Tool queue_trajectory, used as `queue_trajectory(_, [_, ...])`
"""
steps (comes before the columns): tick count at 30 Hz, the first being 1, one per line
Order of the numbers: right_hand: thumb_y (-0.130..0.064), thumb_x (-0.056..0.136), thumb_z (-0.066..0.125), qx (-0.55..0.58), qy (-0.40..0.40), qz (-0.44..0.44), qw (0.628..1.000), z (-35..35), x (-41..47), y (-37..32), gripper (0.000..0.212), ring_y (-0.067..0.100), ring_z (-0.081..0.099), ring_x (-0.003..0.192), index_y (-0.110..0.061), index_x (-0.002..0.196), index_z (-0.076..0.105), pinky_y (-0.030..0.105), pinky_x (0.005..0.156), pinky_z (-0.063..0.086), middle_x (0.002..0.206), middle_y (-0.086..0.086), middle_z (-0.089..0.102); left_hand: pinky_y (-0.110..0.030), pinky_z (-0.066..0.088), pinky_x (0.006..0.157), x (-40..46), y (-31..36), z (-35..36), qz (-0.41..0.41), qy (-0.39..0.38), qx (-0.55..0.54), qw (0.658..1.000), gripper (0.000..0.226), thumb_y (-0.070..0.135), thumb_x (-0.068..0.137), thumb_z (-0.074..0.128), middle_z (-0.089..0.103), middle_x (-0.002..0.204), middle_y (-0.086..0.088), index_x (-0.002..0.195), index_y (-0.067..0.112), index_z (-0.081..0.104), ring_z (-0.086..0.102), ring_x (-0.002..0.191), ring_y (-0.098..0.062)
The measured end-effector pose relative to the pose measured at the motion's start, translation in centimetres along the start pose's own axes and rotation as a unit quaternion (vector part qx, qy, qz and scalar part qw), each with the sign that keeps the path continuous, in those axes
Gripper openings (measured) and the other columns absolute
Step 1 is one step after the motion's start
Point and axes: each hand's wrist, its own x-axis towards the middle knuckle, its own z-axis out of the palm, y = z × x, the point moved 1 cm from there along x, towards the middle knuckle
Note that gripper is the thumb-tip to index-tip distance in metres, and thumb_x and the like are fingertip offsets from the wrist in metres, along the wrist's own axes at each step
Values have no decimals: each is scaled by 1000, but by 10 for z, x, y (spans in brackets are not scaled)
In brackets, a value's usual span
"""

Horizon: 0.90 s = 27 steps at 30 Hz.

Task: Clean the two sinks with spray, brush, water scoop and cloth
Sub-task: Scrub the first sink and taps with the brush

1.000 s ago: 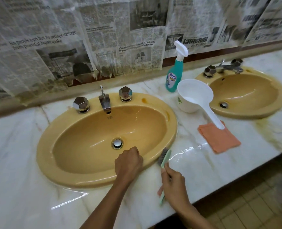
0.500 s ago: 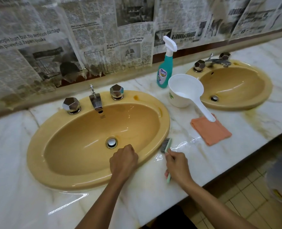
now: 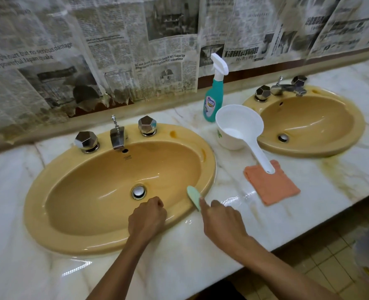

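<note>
**Brush at near rim of left sink**

Landmark: left sink (image 3: 56, 213), set in the marble table (image 3: 179, 267).
- Left hand (image 3: 147, 217): clenched fist, nothing visibly held, resting on the sink's front rim, just right of the drain (image 3: 139, 192).
- Right hand (image 3: 222, 221): grips the green brush (image 3: 194, 197) by its handle, head over the sink's right front rim, back side up.
- Right of the sink: spray bottle (image 3: 213, 98) upright at the back; white water scoop (image 3: 239, 128), handle end lying on the orange cloth (image 3: 274, 187).
- Far right: second sink (image 3: 309, 126).
</note>
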Motion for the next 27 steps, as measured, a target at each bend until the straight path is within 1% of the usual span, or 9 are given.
queue_trajectory(1, [-14, 89, 52, 8, -1, 18, 1000, -9, 16, 13, 52, 34, 64, 90, -21, 141, 46, 35, 68, 42, 102, 9, 61, -32, 38, 78, 2, 1, 1, -4, -5, -5, 1000, 40, 15, 87, 36, 63, 113, -1, 115, 32, 60, 49, 89, -25])
queue_trajectory(3, [-14, 94, 41, 5, -27, 76, 997, -25, 48, 36, 39, 34, 61, 105, -20, 131, 52, 35, 78, 40, 113, 9, 61, -33, 39, 79, 5, 3, 2, -12, -14, -20, 1000, 40, 15, 87, 37, 63, 112, 0, 114, 33, 60, 50, 91, -25])
queue_trajectory(5, [-16, 96, 38, 3, -27, 60, 998, -37, 65, 40, 32, 35, 60, 104, -17, 122, 57, 33, 76, 35, 111, 12, 63, -33, 40, 79, 7, 8, 4, -20, -18, -38, 999, 40, 14, 87, 37, 63, 112, -1, 115, 33, 60, 51, 93, -25])
queue_trajectory(9, [-10, 86, 47, -4, -131, -131, 983, -43, 38, 2, 25, 37, 55, 85, -14, 108, 59, 32, 62, 30, 92, 12, 59, -33, 43, 82, 8, 21, 7, -38, -15, -64, 997, 39, 15, 87, 38, 63, 113, -3, 114, 34, 60, 55, 100, -28])
queue_trajectory(11, [-11, 87, 49, -15, -108, -136, 985, -46, 49, 9, 29, 37, 58, 91, -15, 114, 58, 32, 67, 32, 101, 12, 61, -33, 44, 84, 9, 25, 6, -52, -14, -74, 996, 38, 16, 87, 39, 64, 113, -3, 114, 34, 60, 56, 104, -29])
queue_trajectory(14, [-17, 90, 50, -32, -68, -48, 996, -51, 96, 41, 48, 32, 60, 107, -26, 138, 49, 32, 74, 35, 119, 8, 61, -33, 43, 85, 10, 30, 6, -65, -10, -85, 994, 38, 14, 87, 39, 64, 113, -2, 112, 33, 61, 55, 105, -29])
queue_trajectory(16, [-18, 91, 50, -39, -64, -39, 996, -56, 105, 48, 48, 31, 60, 109, -25, 138, 48, 31, 75, 35, 122, 8, 61, -33, 43, 84, 10, 35, 7, -71, -8, -90, 993, 39, 14, 86, 39, 64, 113, -2, 112, 33, 61, 55, 104, -29])
queue_trajectory(21, [-11, 88, 52, -47, -123, -221, 966, -47, 51, 16, 30, 36, 60, 104, -11, 118, 56, 33, 71, 32, 112, 15, 62, -32, 39, 77, 16, 54, 13, -70, -2, -99, 993, 34, 16, 88, 42, 64, 113, -1, 110, 32, 62, 56, 102, -28])
queue_trajectory(27, [-16, 93, 47, -68, -85, -96, 989, -58, 114, 62, 36, 33, 60, 109, -20, 129, 54, 33, 79, 40, 121, 10, 62, -33, 45, 79, 25, 59, 17, -89, 7, -131, 987, 38, 12, 85, 39, 65, 107, -4, 103, 34, 62, 60, 98, -28])
